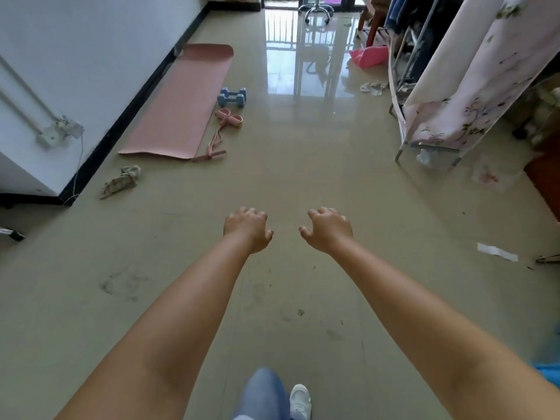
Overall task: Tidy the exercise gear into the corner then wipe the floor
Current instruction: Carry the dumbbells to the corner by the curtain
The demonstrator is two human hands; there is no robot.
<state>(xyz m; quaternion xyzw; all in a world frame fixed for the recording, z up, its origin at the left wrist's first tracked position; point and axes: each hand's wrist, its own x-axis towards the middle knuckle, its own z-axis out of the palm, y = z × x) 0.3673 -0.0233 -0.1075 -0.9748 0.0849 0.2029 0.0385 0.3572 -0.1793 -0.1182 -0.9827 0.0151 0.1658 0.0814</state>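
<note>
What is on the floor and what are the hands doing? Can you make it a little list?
mat: pink mat, unrolled flat by the wall
weights: two blue dumbbells beside the mat
stretchy thing: pink pull rope at the mat's edge
rag: crumpled cloth near the mat's end
left hand: empty, fingers loosely curled
right hand: empty, fingers loosely curled

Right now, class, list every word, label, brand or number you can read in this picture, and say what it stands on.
None can be read.
Blue dumbbells: any marking is too small to make out.
Pink mat: plain, no print visible.
White strip on the floor: no writing shows.
Wardrobe cover: a flower pattern only, no letters.
</note>
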